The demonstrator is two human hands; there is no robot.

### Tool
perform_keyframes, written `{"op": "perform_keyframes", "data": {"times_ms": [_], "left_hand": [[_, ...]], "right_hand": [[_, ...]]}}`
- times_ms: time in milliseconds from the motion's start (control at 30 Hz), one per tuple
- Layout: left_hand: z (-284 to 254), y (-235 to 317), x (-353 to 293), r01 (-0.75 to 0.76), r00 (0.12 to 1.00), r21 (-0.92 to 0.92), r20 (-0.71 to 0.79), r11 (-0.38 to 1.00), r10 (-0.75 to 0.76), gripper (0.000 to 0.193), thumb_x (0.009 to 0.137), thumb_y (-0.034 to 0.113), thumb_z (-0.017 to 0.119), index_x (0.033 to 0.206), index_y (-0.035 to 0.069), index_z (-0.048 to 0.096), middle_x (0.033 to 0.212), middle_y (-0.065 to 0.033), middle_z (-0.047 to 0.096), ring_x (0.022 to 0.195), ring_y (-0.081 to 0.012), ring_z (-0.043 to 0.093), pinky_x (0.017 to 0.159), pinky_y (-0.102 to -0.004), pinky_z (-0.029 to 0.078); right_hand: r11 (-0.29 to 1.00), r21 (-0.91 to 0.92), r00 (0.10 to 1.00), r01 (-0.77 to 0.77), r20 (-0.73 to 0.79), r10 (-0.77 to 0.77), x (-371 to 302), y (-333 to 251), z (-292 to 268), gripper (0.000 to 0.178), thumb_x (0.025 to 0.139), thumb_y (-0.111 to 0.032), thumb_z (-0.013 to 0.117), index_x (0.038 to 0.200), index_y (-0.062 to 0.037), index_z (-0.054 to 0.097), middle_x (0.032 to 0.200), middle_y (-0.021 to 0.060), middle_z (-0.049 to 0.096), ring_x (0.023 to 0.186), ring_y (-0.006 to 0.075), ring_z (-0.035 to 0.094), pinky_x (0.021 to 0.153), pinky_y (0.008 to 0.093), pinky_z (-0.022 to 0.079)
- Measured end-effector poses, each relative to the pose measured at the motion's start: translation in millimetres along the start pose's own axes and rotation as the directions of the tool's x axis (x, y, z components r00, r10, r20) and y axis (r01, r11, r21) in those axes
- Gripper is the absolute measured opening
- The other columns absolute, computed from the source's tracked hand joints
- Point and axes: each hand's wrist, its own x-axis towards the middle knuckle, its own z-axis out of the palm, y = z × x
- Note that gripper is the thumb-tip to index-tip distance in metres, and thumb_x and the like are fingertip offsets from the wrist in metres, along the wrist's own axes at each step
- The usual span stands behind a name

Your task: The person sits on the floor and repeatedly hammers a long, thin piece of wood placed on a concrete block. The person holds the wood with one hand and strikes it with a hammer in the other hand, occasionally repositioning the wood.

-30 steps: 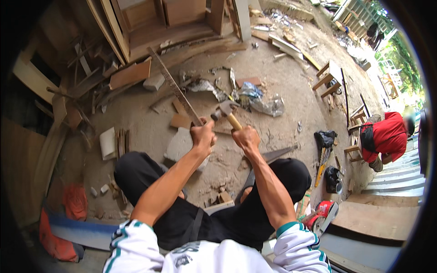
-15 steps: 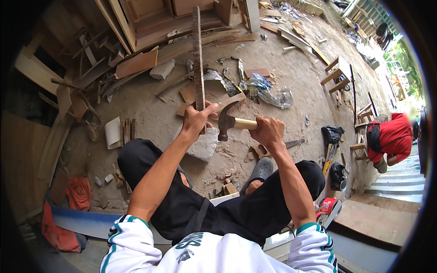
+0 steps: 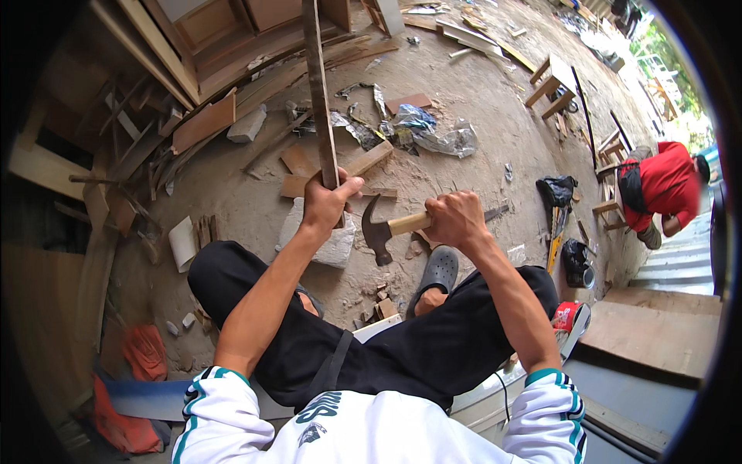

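Note:
My left hand is closed round the lower part of a long, narrow wooden strip, which stands up and away from me past the top of the view. In my right hand is a claw hammer, gripped by its pale wooden handle. Its dark metal head points left, a short way from the strip and apart from it. A white stone block lies on the ground below my left hand. Part of a saw blade shows beyond my right hand.
Wood offcuts and crumpled plastic litter the dirt ground ahead. A wooden cabinet stands at the far left. On the right, a person in red bends beside small wooden stools. A black bag lies right of my knee.
The hammer head has dropped lower and tilted, moving slightly away from the strip. My left hand and the strip have shifted a little left, and the whole view has moved.

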Motion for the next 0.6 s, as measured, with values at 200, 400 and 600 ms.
{"op": "perform_keyframes", "data": {"times_ms": [200, 400, 600], "left_hand": [[32, 15, 25, -0.025, 0.998, -0.039, 0.06, 0.999, 0.027, 0.02, 0.087, 0.012, 0.072, 0.096, 0.006, 0.056, 0.089, -0.0099, 0.072, 0.07, -0.0147, 0.069, 0.052, -0.0278, 0.05], [106, -46, 58, 0.252, 0.964, 0.054, 0.068, 0.966, -0.256, 0.026, 0.083, 0.012, 0.075, 0.099, 0.006, 0.056, 0.087, -0.0106, 0.07, 0.071, -0.0153, 0.067, 0.055, -0.0297, 0.05], [204, -179, 90, 0.518, 0.85, 0.143, 0.025, 0.843, -0.526, 0.026, 0.08, 0.01, 0.077, 0.095, 0.004, 0.057, 0.072, -0.0064, 0.062, 0.058, -0.0152, 0.061, 0.047, -0.0308, 0.046]], "right_hand": [[0.996, -0.094, 0.891, 0.009, 0.453, 0.035, -28, 20, -45, 0.019, 0.063, -0.023, 0.07, 0.079, -0.0137, 0.076, 0.068, 0.0093, 0.07, 0.067, 0.0258, 0.072, 0.061, 0.0358, 0.055], [0.84, -0.229, 0.707, -0.491, 0.46, 0.538, -67, 86, -68, 0.02, 0.073, -0.023, 0.069, 0.086, -0.0118, 0.078, 0.078, 0.0111, 0.073, 0.074, 0.0272, 0.073, 0.07, 0.0374, 0.057], [0.43, -0.229, 0.349, -0.873, 0.322, 0.88, -113, 163, -85, 0.032, 0.074, -0.03, 0.066, 0.095, -0.0085, 0.077, 0.089, 0.0199, 0.072, 0.085, 0.0359, 0.071, 0.079, 0.0439, 0.056]]}}
